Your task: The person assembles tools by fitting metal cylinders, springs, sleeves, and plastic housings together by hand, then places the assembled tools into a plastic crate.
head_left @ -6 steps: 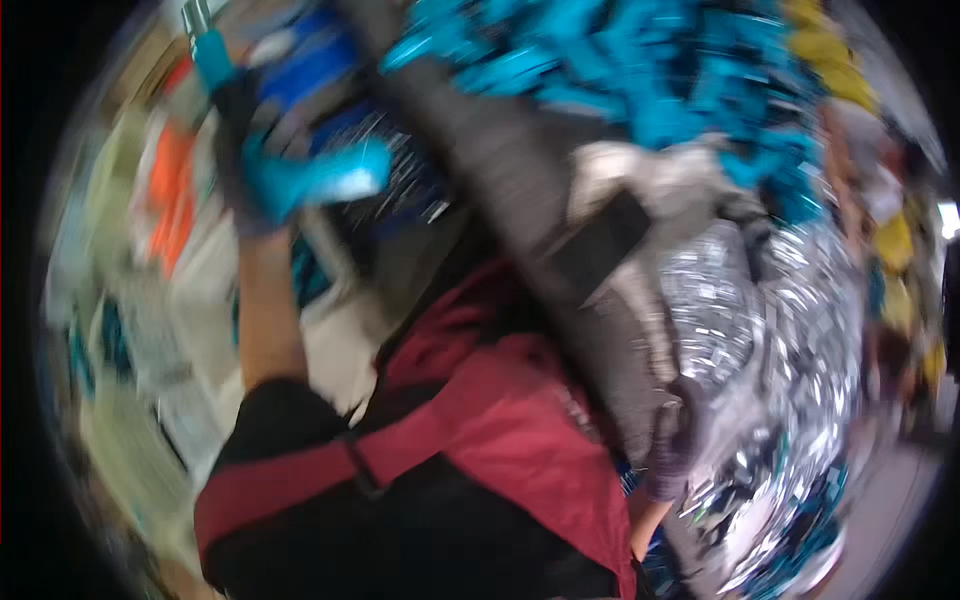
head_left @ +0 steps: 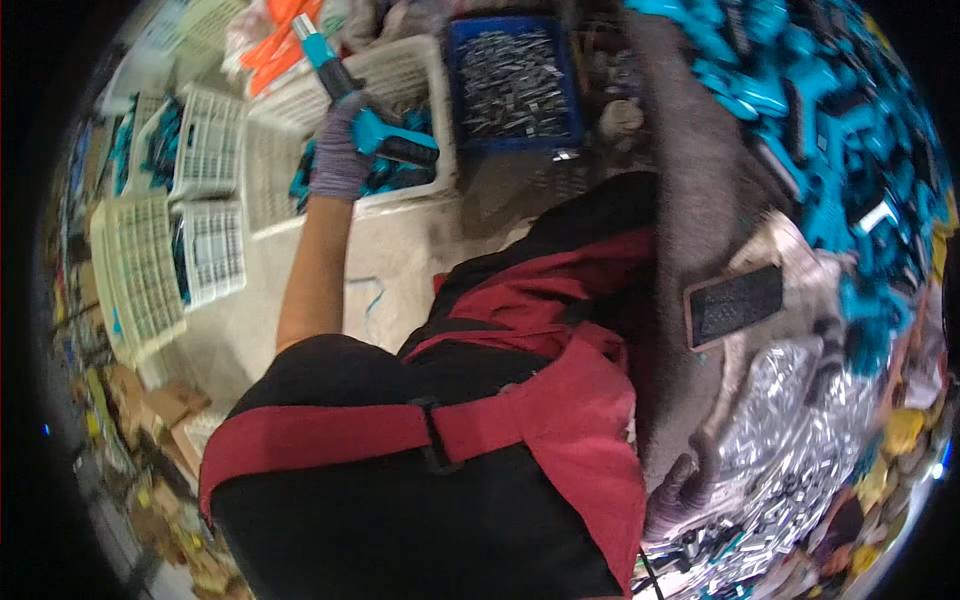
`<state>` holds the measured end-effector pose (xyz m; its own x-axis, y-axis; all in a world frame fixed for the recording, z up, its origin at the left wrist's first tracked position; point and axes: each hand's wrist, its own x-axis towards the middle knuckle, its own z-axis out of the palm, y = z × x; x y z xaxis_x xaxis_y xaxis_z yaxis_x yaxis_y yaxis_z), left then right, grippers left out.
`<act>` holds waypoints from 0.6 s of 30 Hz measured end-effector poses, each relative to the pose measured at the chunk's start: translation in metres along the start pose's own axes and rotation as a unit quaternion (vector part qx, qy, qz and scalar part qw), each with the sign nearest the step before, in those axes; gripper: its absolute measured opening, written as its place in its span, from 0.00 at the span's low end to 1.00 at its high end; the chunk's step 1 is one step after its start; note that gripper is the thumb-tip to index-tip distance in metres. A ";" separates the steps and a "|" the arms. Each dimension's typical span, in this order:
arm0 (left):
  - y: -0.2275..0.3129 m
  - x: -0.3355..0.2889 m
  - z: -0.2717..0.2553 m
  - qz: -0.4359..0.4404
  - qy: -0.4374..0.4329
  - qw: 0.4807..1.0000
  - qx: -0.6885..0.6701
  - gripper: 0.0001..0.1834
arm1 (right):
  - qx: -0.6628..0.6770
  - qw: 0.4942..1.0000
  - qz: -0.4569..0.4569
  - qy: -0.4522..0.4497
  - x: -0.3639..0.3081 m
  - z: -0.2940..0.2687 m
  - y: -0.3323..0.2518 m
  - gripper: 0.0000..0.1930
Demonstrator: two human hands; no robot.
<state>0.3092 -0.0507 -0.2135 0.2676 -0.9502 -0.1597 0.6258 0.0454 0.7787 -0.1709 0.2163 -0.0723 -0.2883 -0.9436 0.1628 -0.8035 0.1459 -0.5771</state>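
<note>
My left hand [head_left: 345, 145], in a purple-grey knit glove, is closed around a teal and black pistol-shaped tool [head_left: 395, 140] with a silvery tubular tip. It is above a white plastic crate [head_left: 443, 110] with similar teal pieces inside. At the lower right, my gloved right hand [head_left: 685, 495] has loosely curled fingers, the thumb apart, and nothing visible between them. It is beside a heap of small shiny metal pieces [head_left: 790, 510] at the edge of a grey cloth-covered surface [head_left: 690, 200].
A blue tray [head_left: 515, 147] of small metal parts stands beyond my knees. Teal tools [head_left: 830, 130] are heaped at the upper right. A phone-like dark slab [head_left: 735, 305] and a clear plastic bag [head_left: 770, 390] lie nearer. More white crates [head_left: 210, 150] stand at the left.
The view has swung leftward and steadied, bringing the crates and blue tray into clearer sight. My left hand still holds the teal tool, now over the crate.
</note>
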 end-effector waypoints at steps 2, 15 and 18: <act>-0.006 -0.014 -0.007 0.007 0.133 0.970 0.204 0.16 | -0.027 0.998 -0.027 -0.045 0.014 0.006 -0.011 0.13; -0.170 0.086 -0.142 -0.103 -0.045 0.576 0.810 0.25 | -0.178 0.971 -0.124 -0.099 0.046 0.008 -0.043 0.12; -0.257 0.062 -0.160 -0.254 -0.204 0.411 0.851 0.26 | -0.212 0.969 -0.089 -0.089 0.061 0.017 -0.047 0.13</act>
<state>0.2819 -0.0722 -0.5205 0.0573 -0.6924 -0.7192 -0.9879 -0.1431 0.0591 -0.1415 0.1468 -0.0487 -0.0611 -0.9959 0.0675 -0.9849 0.0491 -0.1660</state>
